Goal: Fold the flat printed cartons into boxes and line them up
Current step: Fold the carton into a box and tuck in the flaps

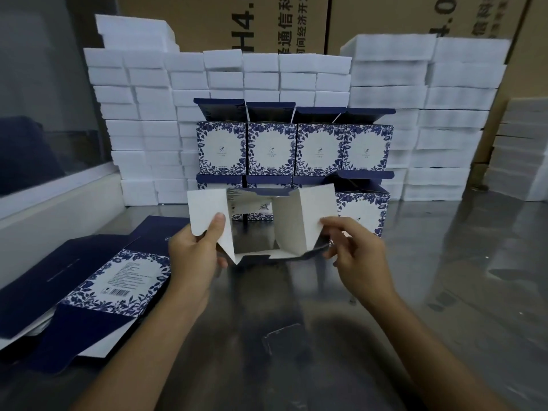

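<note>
Both grips held the half-opened blue-and-white printed carton (261,226) above the steel counter (415,277): left hand (194,253) pinching a flap, right hand (353,250) the opposite wall. Mid-forming; base flaps likely needed tucking next.

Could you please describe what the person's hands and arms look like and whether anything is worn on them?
Both the left hand and the right hand are bare, with no gloves, rings or watch visible. The forearms are bare too; no sleeves show within the frame. Fingernails look short and unpainted.

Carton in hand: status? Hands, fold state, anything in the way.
Left hand and right hand both grip the carton. Opened into a tube, end flaps unfolded. Finished boxes stacked just behind; flat cartons at left.
</note>
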`<act>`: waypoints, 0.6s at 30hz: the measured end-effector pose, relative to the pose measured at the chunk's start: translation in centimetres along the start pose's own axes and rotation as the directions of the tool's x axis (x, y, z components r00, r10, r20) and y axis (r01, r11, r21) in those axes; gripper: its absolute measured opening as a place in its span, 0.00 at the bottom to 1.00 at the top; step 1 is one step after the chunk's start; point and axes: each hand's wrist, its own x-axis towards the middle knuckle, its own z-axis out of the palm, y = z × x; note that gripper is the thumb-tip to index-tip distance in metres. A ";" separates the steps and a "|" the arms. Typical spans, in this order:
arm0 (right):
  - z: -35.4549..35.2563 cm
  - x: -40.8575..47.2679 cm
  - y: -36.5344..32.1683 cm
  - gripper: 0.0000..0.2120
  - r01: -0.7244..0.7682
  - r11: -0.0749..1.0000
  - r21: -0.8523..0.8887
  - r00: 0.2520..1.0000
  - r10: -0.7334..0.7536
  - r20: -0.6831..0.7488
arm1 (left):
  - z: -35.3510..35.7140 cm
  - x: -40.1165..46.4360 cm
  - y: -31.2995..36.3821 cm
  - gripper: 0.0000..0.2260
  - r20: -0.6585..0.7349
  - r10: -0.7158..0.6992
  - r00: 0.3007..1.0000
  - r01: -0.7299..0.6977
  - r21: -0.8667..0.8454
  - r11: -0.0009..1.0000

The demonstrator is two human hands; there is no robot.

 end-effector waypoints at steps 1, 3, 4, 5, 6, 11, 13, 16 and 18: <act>0.1 0.0 0.1 0.24 0.026 0.999 -0.020 0.999 -0.025 0.048 | 0.0 0.0 0.1 0.06 -0.002 -0.010 1.000 0.010 -0.013 1.000; 0.3 -0.2 0.0 0.31 0.062 0.997 -0.039 0.987 -0.055 0.149 | 0.2 -0.1 0.3 0.06 -0.001 -0.027 1.000 0.027 -0.027 0.999; 0.5 -0.3 -0.1 0.32 0.056 0.998 -0.036 0.978 -0.048 0.202 | 0.2 -0.2 0.3 0.06 0.000 -0.030 1.000 0.030 -0.028 0.999; 0.7 -0.4 -0.2 0.31 0.040 0.999 -0.034 0.969 -0.031 0.245 | 0.2 -0.3 0.3 0.06 0.001 -0.029 1.000 0.029 -0.026 0.999; 0.8 -0.6 -0.3 0.29 0.020 1.000 -0.021 0.963 -0.014 0.271 | 0.2 -0.3 0.3 0.06 0.004 -0.027 1.000 0.027 -0.023 0.999; 0.8 -0.8 -0.5 0.24 -0.144 0.978 0.153 0.955 0.097 0.281 | 0.3 -0.3 0.1 0.06 0.000 -0.026 1.000 0.026 -0.026 0.999; 0.9 -0.8 -0.7 0.20 -0.135 0.983 0.128 0.950 0.092 0.298 | 0.3 -0.2 0.0 0.06 -0.013 -0.031 0.999 0.031 -0.030 0.999; 1.1 -0.9 -1.1 0.06 -0.080 0.995 0.060 0.958 0.060 0.281 | 0.4 -0.1 -0.2 0.05 -0.009 -0.038 0.999 0.038 -0.029 0.999; 1.3 -0.9 -1.2 0.08 -0.068 0.997 0.019 0.971 0.062 0.229 | 0.4 -0.1 -0.4 0.05 -0.011 -0.036 0.999 0.036 -0.018 0.999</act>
